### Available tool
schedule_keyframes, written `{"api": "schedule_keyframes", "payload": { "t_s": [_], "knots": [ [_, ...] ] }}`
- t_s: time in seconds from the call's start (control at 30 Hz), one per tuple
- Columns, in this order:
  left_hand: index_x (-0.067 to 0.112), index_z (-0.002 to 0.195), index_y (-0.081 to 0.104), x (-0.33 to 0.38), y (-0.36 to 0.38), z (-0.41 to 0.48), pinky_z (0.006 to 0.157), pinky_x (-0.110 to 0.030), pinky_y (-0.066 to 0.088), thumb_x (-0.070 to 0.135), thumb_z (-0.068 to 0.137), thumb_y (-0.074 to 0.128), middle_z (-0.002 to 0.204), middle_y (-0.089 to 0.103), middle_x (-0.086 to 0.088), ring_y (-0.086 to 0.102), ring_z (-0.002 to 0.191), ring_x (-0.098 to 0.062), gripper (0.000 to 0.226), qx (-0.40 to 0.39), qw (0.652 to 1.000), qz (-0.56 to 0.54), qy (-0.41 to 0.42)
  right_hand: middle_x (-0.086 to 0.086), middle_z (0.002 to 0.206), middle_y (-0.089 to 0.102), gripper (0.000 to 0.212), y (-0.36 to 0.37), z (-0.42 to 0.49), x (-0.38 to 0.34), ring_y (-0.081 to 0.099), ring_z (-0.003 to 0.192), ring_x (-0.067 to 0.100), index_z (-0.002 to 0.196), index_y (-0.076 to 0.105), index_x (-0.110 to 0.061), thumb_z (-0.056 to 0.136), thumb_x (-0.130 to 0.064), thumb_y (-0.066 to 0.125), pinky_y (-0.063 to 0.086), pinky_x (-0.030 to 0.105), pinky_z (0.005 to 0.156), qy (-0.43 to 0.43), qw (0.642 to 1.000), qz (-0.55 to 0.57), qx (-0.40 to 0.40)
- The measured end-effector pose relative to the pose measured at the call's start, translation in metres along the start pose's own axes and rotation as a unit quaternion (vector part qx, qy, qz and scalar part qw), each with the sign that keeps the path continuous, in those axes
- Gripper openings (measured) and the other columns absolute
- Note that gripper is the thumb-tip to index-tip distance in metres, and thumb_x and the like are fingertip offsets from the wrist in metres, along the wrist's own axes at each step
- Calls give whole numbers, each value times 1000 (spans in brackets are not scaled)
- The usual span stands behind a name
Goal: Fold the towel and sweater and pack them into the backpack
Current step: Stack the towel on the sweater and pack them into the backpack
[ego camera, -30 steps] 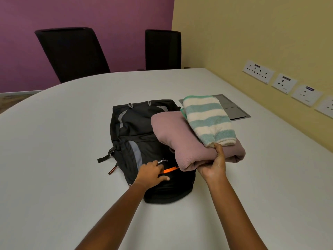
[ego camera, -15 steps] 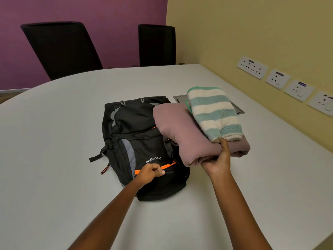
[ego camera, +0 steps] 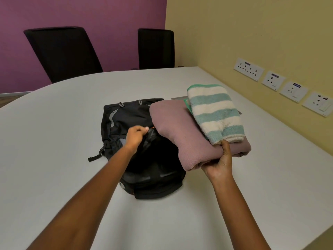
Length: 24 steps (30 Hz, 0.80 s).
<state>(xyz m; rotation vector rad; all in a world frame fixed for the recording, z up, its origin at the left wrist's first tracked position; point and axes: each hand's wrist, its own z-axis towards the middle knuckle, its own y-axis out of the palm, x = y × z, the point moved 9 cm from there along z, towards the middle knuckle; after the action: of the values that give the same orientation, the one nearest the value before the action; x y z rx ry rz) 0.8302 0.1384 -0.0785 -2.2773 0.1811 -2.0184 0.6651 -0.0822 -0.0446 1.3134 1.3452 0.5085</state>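
A black backpack [ego camera: 129, 114] lies flat on the white table [ego camera: 54, 141], its front flap lifted so the dark inside shows. My left hand [ego camera: 136, 135] pinches the edge of that flap with the orange zip and holds it up. My right hand [ego camera: 219, 162] grips the near edge of a folded pink sweater [ego camera: 178, 134], thumb on top. A folded green-and-white striped towel [ego camera: 214, 110] lies on the sweater. The stack hangs above the table, just right of the backpack and over its right side.
Two black chairs [ego camera: 63, 51] stand behind the table against a purple wall. A yellow wall with several sockets [ego camera: 248, 69] runs along the right. A grey floor-box lid [ego camera: 177, 97] in the table is mostly hidden behind the stack.
My left hand has pulled the backpack's flap up and away from me, opening the bag. The sweater and towel stack stays in my right hand, lifted slightly.
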Motion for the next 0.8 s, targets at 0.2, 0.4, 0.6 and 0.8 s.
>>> {"api": "schedule_keyframes", "payload": {
  "t_s": [0.2,0.4,0.6,0.8],
  "knots": [
    [13,62,57,72,-16,22,89,-33,48,7,89,58,82,61,-8,57,84,-19,27,41,997,-72,0,2,78,71,42,11,-16,1,69,66,18,97,62,-24,58,-33,75,58,36,61,6,998,-50,-28],
    [9,65,57,116,-21,29,84,-30,49,1,88,56,74,58,-3,54,67,-13,25,16,992,-127,1,3,83,73,82,-7,-25,39,71,68,17,101,65,-23,23,-39,87,57,33,60,19,998,-46,-28],
    [12,70,58,131,-19,33,89,-31,50,12,90,59,79,59,-2,57,86,-19,20,16,987,-159,-6,3,75,74,25,-44,-40,93,70,61,17,98,62,-21,77,-32,55,57,31,54,76,996,-40,33],
    [12,68,59,141,-13,26,89,-30,51,10,92,56,77,59,-1,57,79,-14,24,-24,993,-97,66,6,78,74,24,-84,-45,133,68,74,23,109,59,-20,93,-30,44,57,33,53,108,988,-42,100]
  ]
}}
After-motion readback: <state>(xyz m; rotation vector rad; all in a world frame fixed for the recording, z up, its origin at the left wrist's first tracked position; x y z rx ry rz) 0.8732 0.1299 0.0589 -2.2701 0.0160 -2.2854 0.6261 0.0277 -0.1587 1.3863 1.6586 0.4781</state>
